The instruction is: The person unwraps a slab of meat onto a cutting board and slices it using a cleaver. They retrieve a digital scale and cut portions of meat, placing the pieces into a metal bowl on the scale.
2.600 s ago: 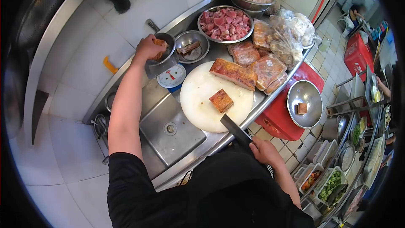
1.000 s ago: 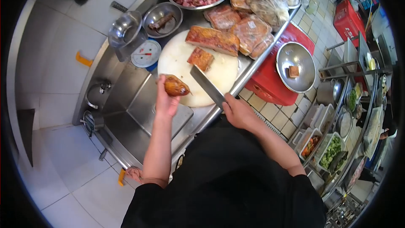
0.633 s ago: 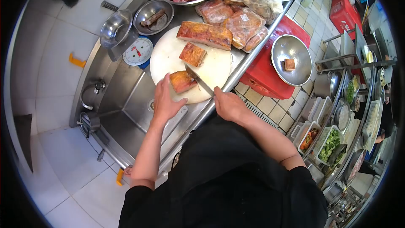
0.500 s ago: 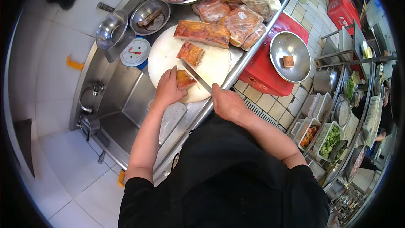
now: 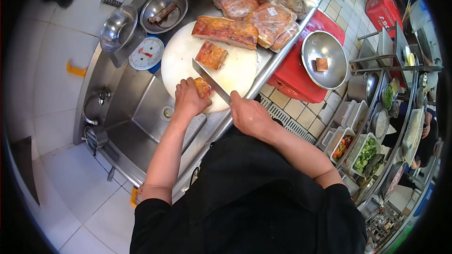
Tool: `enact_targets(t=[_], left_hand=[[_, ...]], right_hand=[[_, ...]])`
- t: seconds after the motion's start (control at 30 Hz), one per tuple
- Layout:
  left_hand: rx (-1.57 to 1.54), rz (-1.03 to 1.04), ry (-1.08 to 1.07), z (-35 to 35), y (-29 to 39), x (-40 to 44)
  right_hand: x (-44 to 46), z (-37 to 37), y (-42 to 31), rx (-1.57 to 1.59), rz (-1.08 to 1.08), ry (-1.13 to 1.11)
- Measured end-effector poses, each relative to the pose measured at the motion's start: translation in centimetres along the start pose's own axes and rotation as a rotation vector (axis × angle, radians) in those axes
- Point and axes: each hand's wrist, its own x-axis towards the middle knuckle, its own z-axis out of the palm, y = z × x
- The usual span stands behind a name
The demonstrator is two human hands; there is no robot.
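Head view, far left: a round, shiny steel bowl (image 5: 118, 28) sits on a scale with a white dial (image 5: 146, 53) beside the steel sink (image 5: 134, 136); a knock from the left forearm could tip it. To the right, the left hand (image 5: 187, 99) is curled narrow over a small reddish-brown block of meat (image 5: 203, 87), fingers on its far and left sides. That block lies at the near left of a round white cutting board (image 5: 178, 59), close to the sink, so a sideways push on a greasy face might send it over the edge. Just right of it slants the steel cleaver (image 5: 212, 79), gripped in the closed right hand (image 5: 250, 116); whether blade and meat touch, I cannot tell. The fingertips look exposed: if the meat rolled or the blade skidded off its browned crust, they could be nicked. Beyond the blade, a squarish browned meat piece (image 5: 211, 55) stands near the tip, and a careless lift could shove it against the long browned slab (image 5: 225, 31) on the far side. At right, past the steel surface (image 5: 269, 65), a wide steel bowl (image 5: 326, 42) holding one small brown cube (image 5: 321, 64) could slide if its red support (image 5: 292, 77) were bumped.
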Motion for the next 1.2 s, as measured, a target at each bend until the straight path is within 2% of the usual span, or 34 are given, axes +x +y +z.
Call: enact_targets(t=[0.07,0.23,0.37,0.5,0.7,0.9,0.97,1.2], left_hand=[[0.014,-0.012,0.019,-0.1,-0.1,-0.2],[-0.146,0.15,0.2,0.2,-0.4,-2.3],[-0.112,0.265,0.214,2.6,-0.1,-5.0],[-0.168,0.233,0.307,3.2,1.2,-6.0],[-0.109,0.131,0.177,3.4,1.4,-5.6],[-0.066,0.115,0.193,3.5,1.9,-5.6],[-0.068,0.128,0.197,3.8,1.8,-5.7],[-0.034,0.104,0.156,3.7,2.1,-5.7]], right_hand=[[0.7,0.5,0.2,-0.02,0.028,-0.016],[-0.2,0.0,0.4,-0.016,-0.002,0.01],[-1.4,-0.2,0.1,0.002,-0.039,0.06],[-1.8,0.0,-0.1,-0.004,-0.035,0.078],[-3.0,-0.4,-0.6,-0.063,-0.036,0.042],[-5.6,-1.4,0.1,-0.066,-0.045,-0.034],[-5.9,-2.0,-0.1,-0.075,0.011,-0.149],[-2.3,-1.3,-0.6,-0.085,0.073,-0.256]])
